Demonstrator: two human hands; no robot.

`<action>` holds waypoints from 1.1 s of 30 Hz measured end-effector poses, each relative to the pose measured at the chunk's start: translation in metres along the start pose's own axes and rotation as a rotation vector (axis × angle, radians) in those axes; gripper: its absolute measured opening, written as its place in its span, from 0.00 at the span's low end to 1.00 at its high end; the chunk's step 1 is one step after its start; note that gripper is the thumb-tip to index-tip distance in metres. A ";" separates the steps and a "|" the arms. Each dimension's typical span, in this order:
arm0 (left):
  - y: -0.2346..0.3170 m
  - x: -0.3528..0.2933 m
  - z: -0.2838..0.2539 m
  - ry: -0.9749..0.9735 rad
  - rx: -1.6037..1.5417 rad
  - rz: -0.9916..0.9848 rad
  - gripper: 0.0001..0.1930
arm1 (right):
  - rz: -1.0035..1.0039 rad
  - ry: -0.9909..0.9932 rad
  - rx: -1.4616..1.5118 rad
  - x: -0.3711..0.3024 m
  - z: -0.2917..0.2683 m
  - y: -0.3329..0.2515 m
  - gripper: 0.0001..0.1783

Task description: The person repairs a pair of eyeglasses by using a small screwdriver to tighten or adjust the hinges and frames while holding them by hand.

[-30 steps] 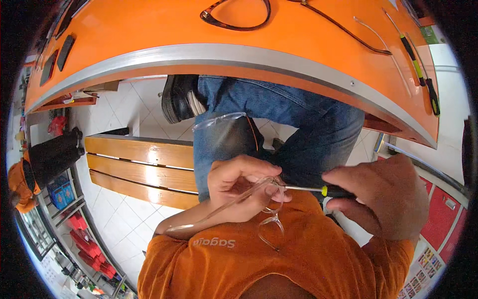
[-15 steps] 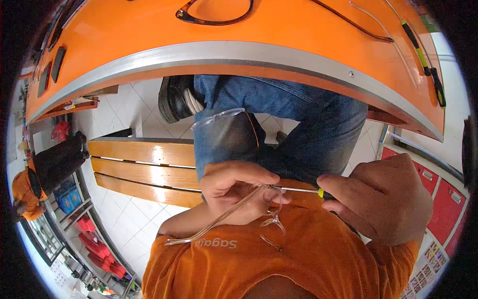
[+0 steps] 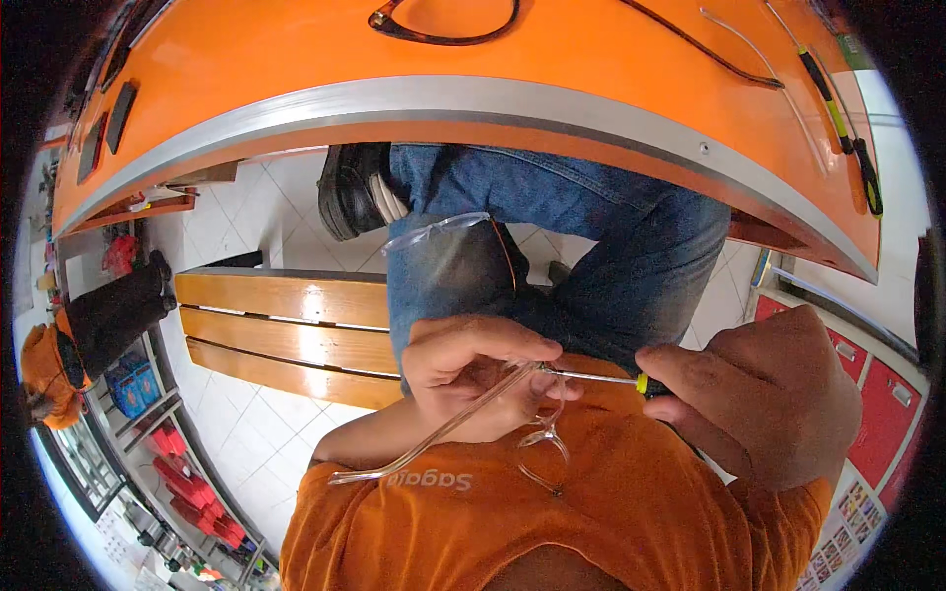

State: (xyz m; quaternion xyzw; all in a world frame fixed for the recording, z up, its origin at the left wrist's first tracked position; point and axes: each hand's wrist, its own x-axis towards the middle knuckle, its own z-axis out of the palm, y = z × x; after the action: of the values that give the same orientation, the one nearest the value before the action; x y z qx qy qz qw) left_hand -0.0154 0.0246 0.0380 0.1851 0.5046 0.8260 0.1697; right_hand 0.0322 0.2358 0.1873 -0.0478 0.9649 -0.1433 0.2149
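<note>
My left hand (image 3: 471,379) is closed around a pair of clear plastic eyeglasses (image 3: 548,433), in front of my orange shirt. One clear temple arm (image 3: 434,433) slants down to the left out of my grip. My right hand (image 3: 759,399) grips the black and yellow handle of a small screwdriver (image 3: 599,377). Its thin shaft points left, and the tip meets the frame at the hinge beside my left fingertips. Exactly how the tip sits in the screw is too small to tell. Across my knee lies a clear, curved eyewear piece (image 3: 439,232) with a thin brown strip.
Ahead is an orange table (image 3: 296,49) with a metal edge. On it lie a tortoiseshell eyeglass frame (image 3: 448,37), a dark temple arm (image 3: 705,44) and two screwdrivers (image 3: 826,98). A slatted wooden bench (image 3: 286,330) extends left; red lockers (image 3: 887,404) stand right. Another person (image 3: 59,369) is far left.
The whole view has shifted slightly. Both hands keep their grip, and the screwdriver tip remains at the hinge; the yellow part of its handle shows a little more.
</note>
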 end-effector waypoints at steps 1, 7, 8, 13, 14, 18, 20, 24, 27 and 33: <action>0.000 -0.001 0.000 0.004 -0.004 -0.005 0.08 | 0.014 -0.015 0.044 0.002 -0.001 -0.001 0.18; 0.001 -0.002 0.000 0.007 -0.035 -0.059 0.08 | -0.020 -0.004 -0.046 -0.001 -0.003 -0.003 0.20; 0.001 -0.002 0.000 -0.003 -0.039 -0.063 0.08 | -0.010 -0.005 -0.058 -0.001 -0.003 -0.003 0.20; 0.000 -0.004 0.001 0.027 -0.045 -0.062 0.08 | -0.014 0.032 -0.118 0.000 0.000 -0.007 0.20; 0.002 -0.004 0.002 0.035 -0.042 -0.080 0.08 | -0.019 0.037 -0.109 -0.001 0.000 -0.007 0.20; 0.000 -0.005 -0.001 0.026 -0.023 -0.056 0.08 | -0.032 0.023 -0.048 0.001 0.000 -0.005 0.19; 0.000 0.000 -0.007 -0.113 0.055 -0.006 0.08 | -0.079 0.002 -0.036 0.000 -0.004 -0.001 0.19; 0.000 -0.002 -0.003 -0.025 0.029 -0.031 0.09 | -0.105 0.013 -0.092 0.001 -0.004 -0.004 0.19; 0.000 -0.004 0.000 0.023 -0.004 -0.061 0.09 | 0.058 -0.105 -0.048 0.005 -0.006 -0.005 0.20; -0.004 -0.005 0.000 0.015 0.056 -0.024 0.10 | 0.271 -0.166 -0.058 0.003 -0.007 -0.013 0.21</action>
State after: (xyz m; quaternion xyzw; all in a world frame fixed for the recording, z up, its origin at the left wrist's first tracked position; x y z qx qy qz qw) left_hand -0.0113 0.0239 0.0337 0.1774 0.5312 0.8107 0.1706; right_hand 0.0267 0.2245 0.1966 0.0649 0.9452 -0.0804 0.3098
